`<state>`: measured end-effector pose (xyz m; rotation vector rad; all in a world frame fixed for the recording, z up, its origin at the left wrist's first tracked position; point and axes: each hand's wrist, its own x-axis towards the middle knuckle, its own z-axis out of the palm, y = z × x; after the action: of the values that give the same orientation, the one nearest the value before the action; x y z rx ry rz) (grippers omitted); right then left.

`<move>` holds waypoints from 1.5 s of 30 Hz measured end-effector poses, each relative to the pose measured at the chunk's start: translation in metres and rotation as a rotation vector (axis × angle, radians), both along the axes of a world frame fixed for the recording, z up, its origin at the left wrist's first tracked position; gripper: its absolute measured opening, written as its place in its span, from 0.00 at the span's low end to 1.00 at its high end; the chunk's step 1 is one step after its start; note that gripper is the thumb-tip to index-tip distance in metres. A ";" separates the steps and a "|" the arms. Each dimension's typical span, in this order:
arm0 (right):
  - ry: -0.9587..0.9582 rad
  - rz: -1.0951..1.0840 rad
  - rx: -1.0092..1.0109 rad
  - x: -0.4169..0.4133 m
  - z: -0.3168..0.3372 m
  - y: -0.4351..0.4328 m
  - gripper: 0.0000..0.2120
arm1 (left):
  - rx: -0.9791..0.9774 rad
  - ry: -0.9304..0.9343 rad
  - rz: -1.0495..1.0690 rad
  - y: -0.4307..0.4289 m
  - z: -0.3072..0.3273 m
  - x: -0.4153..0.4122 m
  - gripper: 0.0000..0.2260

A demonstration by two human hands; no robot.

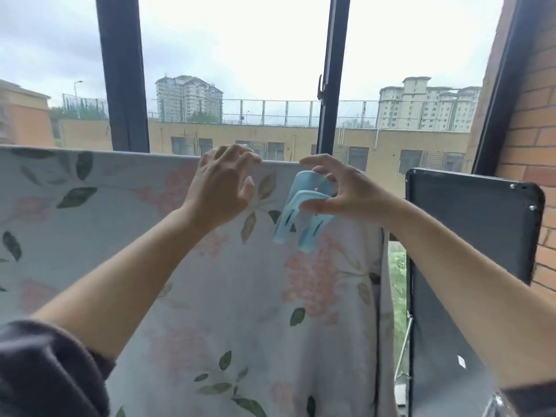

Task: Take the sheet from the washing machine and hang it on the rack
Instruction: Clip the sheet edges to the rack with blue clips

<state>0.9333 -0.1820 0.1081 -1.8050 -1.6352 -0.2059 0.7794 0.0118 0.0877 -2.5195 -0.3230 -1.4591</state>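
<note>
A pale sheet [129,245] printed with pink flowers and green leaves hangs over a horizontal bar, its top edge running across the view at window height. My left hand [224,188] is raised at that top edge, fingers spread and curled, holding nothing. My right hand [340,191] pinches a large light-blue plastic clip [304,215] between thumb and fingers, just in front of the sheet near its right end. The rack bar itself is hidden under the fabric.
Dark window frames [123,73] stand behind the sheet, with one sash handle [321,88] near the middle. An open black window panel [469,230] juts in at the right, beside a brick wall [535,124]. Buildings lie outside.
</note>
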 end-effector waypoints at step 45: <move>0.230 -0.003 -0.221 0.058 0.083 0.013 0.50 | -0.094 0.013 0.323 0.025 0.002 0.014 0.15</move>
<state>0.9909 -0.1687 0.1915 -1.9146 -1.5390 0.1824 0.7933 0.0372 0.0894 -2.4028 -0.7726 -1.3267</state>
